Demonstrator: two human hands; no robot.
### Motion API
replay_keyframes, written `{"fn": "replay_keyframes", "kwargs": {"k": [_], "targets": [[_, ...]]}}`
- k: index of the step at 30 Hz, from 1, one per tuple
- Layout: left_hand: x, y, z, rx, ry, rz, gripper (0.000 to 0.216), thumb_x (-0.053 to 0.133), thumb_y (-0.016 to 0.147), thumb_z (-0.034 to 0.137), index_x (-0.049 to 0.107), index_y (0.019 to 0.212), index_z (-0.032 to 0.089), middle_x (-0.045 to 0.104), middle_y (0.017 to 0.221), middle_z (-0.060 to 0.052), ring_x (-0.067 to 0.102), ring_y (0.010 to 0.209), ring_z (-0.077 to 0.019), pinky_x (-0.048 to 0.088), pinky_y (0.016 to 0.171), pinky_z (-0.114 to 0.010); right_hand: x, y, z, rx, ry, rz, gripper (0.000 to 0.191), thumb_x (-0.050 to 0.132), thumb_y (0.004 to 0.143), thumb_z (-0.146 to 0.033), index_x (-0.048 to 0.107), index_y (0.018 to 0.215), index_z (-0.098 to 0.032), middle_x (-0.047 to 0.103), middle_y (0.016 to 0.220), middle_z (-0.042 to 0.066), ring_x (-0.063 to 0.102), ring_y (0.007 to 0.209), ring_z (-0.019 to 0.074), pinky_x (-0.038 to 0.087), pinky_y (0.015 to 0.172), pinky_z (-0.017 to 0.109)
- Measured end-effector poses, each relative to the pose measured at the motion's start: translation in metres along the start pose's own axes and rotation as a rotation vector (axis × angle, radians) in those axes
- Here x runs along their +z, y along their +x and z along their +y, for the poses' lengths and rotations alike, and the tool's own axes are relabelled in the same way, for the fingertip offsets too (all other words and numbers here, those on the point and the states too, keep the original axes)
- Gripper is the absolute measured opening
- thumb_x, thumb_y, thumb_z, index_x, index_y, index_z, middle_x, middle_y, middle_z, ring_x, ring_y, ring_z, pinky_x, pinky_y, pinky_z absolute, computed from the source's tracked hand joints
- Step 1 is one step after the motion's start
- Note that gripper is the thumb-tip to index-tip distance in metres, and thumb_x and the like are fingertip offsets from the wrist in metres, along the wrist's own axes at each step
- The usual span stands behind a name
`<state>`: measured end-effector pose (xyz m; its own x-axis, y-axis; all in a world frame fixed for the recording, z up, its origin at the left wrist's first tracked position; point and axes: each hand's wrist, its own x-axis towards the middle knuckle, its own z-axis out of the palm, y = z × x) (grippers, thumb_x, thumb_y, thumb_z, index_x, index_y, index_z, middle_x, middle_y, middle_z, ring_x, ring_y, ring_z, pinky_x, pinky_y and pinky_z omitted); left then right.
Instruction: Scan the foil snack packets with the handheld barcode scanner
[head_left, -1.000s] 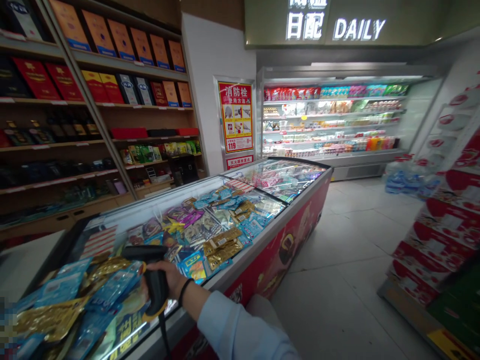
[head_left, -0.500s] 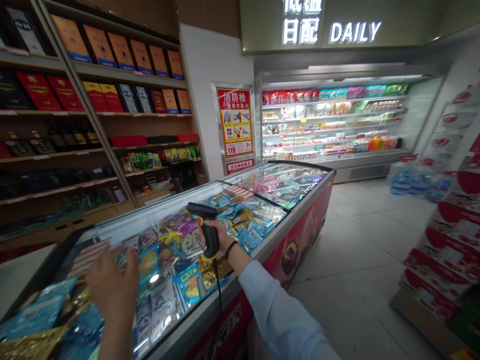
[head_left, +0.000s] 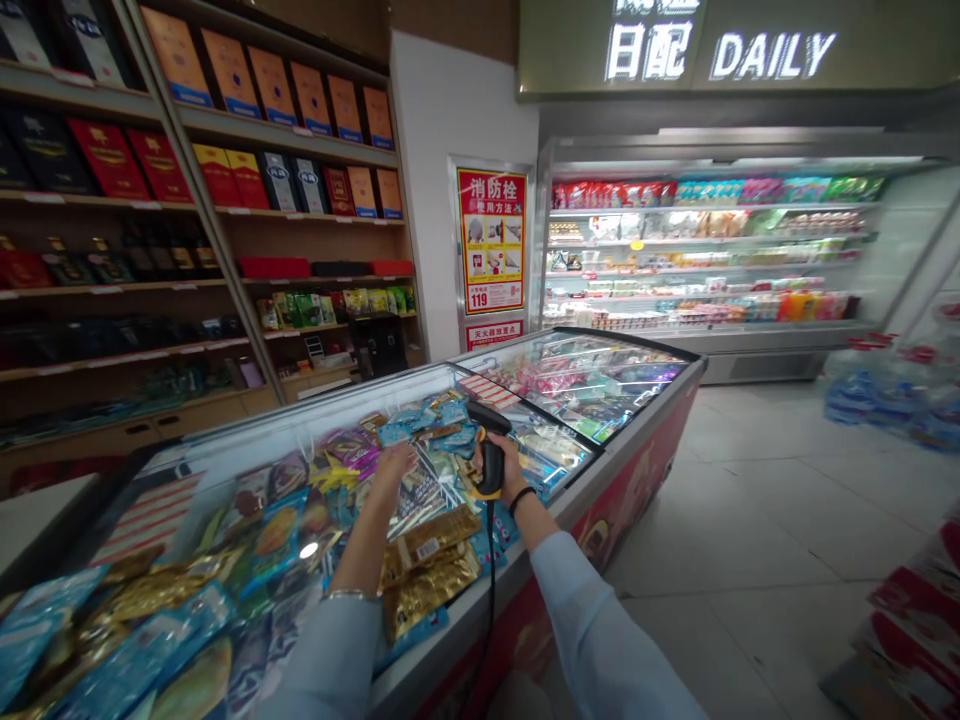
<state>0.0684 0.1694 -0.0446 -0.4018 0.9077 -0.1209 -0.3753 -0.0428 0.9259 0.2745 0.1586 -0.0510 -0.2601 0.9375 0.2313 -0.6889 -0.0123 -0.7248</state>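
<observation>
My right hand (head_left: 511, 470) is closed round the grip of a black barcode scanner (head_left: 489, 450) with a yellow band, held over the open chest freezer (head_left: 645, 420); its cable hangs down over the freezer's front. My left hand (head_left: 393, 466) reaches forward beside the scanner and rests on the packets (head_left: 420, 470) piled in the freezer, among blue, purple and silver ones; its fingers point away and I cannot see whether they grip one. Gold packets (head_left: 431, 560) lie nearer me.
Wooden shelves (head_left: 225, 215) of boxed goods and bottles run along the left wall. A lit refrigerated display (head_left: 697, 250) stands at the back under a DAILY sign. Tiled floor (head_left: 757, 540) opens to the right, with stacked goods (head_left: 915, 610) at the far right.
Both hands moved forward along the freezer. The scanner went from the near left to the middle of the freezer. My left hand came into view and reached onto the packets.
</observation>
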Motion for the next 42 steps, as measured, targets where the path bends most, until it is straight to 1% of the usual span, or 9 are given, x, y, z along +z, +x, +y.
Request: {"fn": "replay_keyframes", "kwargs": {"k": [4,8,11,19,24,27,31,36,42], "targets": [[0.000,0.027,-0.013,-0.124,-0.077,0.090,0.011,0.054,0.078,0.008,0.056,0.075,0.019,0.061,0.073,-0.007,0.067,0.084,-0.0209,0.051,0.090,-0.038,-0.010,0.003,0.008,0.006,0.070,-0.013,0.028,0.047,0.084,-0.039,0.061,0.081,-0.015,0.052,0.045,-0.001,0.048,0.036,0.0107,0.031,0.038,0.021],[-0.004,0.036,-0.011,-0.174,-0.203,0.097,0.010,0.051,0.082,0.012,0.057,0.085,0.020,0.059,0.076,-0.004,0.065,0.081,-0.0168,0.053,0.090,-0.036,-0.010,0.003,0.011,0.041,0.066,-0.017,0.028,0.051,0.082,-0.042,0.062,0.083,-0.016,0.052,0.045,-0.002,0.046,0.035,0.0109,0.032,0.037,0.021],[-0.004,0.036,-0.009,-0.196,-0.281,0.040,0.012,0.047,0.088,0.024,0.058,0.089,0.018,0.061,0.079,-0.006,0.066,0.086,-0.0190,0.054,0.090,-0.038,-0.009,0.003,0.012,0.078,0.016,0.003,0.030,0.056,0.075,-0.046,0.061,0.083,-0.017,0.050,0.045,-0.004,0.044,0.035,0.0116,0.034,0.035,0.021],[-0.003,0.033,-0.017,-0.279,-0.555,-0.053,0.056,0.029,0.093,0.056,0.058,0.114,0.013,0.060,0.115,-0.022,0.056,0.119,-0.0308,0.055,0.088,-0.047,-0.009,0.003,0.013,0.074,-0.002,-0.010,0.033,0.058,0.072,-0.048,0.060,0.085,-0.018,0.049,0.046,-0.004,0.045,0.035,0.0120,0.036,0.034,0.021],[-0.005,0.029,-0.013,-0.287,-0.579,-0.086,0.066,0.023,0.093,0.057,0.054,0.123,0.006,0.056,0.122,-0.027,0.056,0.119,-0.0316,0.057,0.086,-0.045,-0.006,0.001,0.010,0.043,0.035,-0.024,0.030,0.055,0.076,-0.045,0.061,0.083,-0.017,0.049,0.046,-0.003,0.045,0.035,0.0115,0.034,0.036,0.021],[-0.003,0.025,-0.010,-0.282,-0.578,-0.074,0.064,0.023,0.094,0.056,0.054,0.125,0.009,0.057,0.123,-0.026,0.056,0.120,-0.0303,0.056,0.089,-0.046,-0.005,0.001,0.008,0.048,0.033,-0.017,0.028,0.057,0.075,-0.044,0.062,0.080,-0.017,0.050,0.045,-0.002,0.045,0.035,0.0124,0.033,0.036,0.022],[0.002,0.020,-0.010,-0.222,-0.458,-0.031,0.055,0.025,0.095,0.053,0.060,0.112,0.013,0.063,0.115,-0.022,0.061,0.114,-0.0275,0.054,0.092,-0.044,-0.004,0.000,0.007,0.064,0.026,-0.018,0.026,0.054,0.075,-0.042,0.060,0.079,-0.017,0.051,0.044,-0.001,0.046,0.035,0.0124,0.033,0.036,0.022],[0.004,0.014,-0.017,-0.167,-0.260,0.124,0.028,0.033,0.096,0.028,0.059,0.098,0.018,0.069,0.095,-0.012,0.070,0.090,-0.0194,0.056,0.087,-0.038,-0.006,0.000,0.008,0.113,0.004,0.001,0.031,0.059,0.069,-0.045,0.060,0.082,-0.017,0.054,0.046,-0.001,0.047,0.035,0.0119,0.036,0.035,0.021],[0.003,0.010,-0.018,-0.170,-0.183,0.156,0.014,0.048,0.089,0.017,0.059,0.082,0.014,0.065,0.069,-0.007,0.070,0.076,-0.0208,0.057,0.084,-0.039,-0.010,0.002,0.009,0.104,-0.006,-0.050,0.036,0.064,0.067,-0.048,0.060,0.083,-0.017,0.054,0.045,-0.002,0.047,0.034,0.0122,0.037,0.033,0.021]]}}
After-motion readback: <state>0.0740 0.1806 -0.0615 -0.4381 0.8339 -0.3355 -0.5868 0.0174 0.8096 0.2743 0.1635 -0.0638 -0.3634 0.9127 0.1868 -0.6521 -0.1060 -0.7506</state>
